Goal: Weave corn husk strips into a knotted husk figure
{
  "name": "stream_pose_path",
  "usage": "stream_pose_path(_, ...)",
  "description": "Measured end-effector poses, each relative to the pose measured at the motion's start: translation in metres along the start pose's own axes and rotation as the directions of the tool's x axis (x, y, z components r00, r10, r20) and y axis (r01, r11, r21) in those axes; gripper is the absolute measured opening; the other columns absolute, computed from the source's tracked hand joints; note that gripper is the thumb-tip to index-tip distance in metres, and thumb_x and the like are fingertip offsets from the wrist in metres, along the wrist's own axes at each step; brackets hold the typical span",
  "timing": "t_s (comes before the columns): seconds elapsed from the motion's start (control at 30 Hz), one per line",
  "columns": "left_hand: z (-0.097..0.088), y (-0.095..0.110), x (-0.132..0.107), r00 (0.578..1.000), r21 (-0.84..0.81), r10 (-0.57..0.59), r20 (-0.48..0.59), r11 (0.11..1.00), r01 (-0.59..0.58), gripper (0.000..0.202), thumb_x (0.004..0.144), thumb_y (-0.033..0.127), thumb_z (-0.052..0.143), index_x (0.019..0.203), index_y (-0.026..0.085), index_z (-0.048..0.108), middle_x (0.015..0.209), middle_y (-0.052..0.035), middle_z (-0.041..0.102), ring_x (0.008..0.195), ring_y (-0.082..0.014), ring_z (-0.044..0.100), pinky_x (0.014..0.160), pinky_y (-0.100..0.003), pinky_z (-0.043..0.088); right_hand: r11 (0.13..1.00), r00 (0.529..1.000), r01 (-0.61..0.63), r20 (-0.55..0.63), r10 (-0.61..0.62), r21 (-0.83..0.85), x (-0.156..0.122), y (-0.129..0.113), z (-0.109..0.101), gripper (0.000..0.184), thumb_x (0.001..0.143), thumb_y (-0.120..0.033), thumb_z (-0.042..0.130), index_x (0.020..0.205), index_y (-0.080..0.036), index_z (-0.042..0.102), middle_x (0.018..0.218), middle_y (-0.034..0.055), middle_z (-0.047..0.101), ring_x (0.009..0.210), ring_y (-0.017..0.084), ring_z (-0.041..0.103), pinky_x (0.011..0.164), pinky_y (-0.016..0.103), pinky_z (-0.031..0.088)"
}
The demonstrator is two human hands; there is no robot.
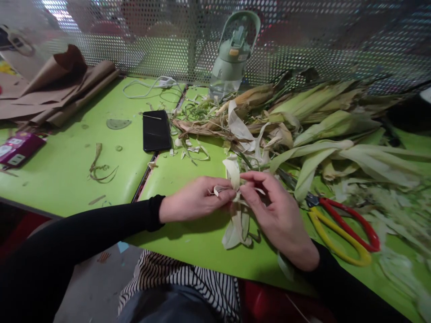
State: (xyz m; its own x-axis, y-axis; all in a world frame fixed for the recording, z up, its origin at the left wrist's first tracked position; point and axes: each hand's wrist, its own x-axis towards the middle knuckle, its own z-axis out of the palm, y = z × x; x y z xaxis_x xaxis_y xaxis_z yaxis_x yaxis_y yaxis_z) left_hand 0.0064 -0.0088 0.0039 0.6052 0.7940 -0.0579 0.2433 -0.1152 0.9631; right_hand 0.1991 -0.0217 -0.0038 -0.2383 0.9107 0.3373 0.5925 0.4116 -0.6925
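My left hand and my right hand meet above the green table, both pinching a strip of pale corn husk. The strip's top end curls up between the fingertips and its lower ends hang down onto the table. The fingers of both hands are closed on the husk. Black sleeves cover both forearms.
A pile of corn husks and cobs fills the back right. Scissors with red and yellow handles lie right of my right hand. A black phone, a green water bottle, brown paper, a purple box and a mesh screen stand around.
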Motion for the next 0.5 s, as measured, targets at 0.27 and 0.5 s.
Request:
stream_pose_path(0.27,0.001,0.001,0.0,0.99,-0.068,-0.099,0.1,0.992,0.106,0.025,0.097,0.029,0.047,0.084,0.013,0.06,0.076,-0.0022,0.064,0.068,-0.01,0.058,0.069,-0.023,0.046,0.982,0.987,0.159,0.012,-0.161,0.104,-0.004,-0.002,-0.005,0.011,0.097,-0.027,0.056,0.096,-0.025,0.067,0.094,0.0025,0.071,0.087,0.017,0.066,0.077,0.031,0.054)
stream_pose_path(0.5,0.0,0.003,-0.001,0.971,-0.303,-0.179,0.161,0.927,0.221,0.025,0.092,0.037,0.06,0.089,0.013,0.061,0.078,-0.0012,0.063,0.068,-0.0097,0.06,0.074,-0.026,0.052,0.996,0.989,0.037,0.137,-0.048,0.082,-0.003,-0.01,-0.011,0.019,0.1,-0.035,0.048,0.1,-0.026,0.064,0.077,0.0001,0.065,0.07,0.016,0.061,0.068,0.032,0.05)
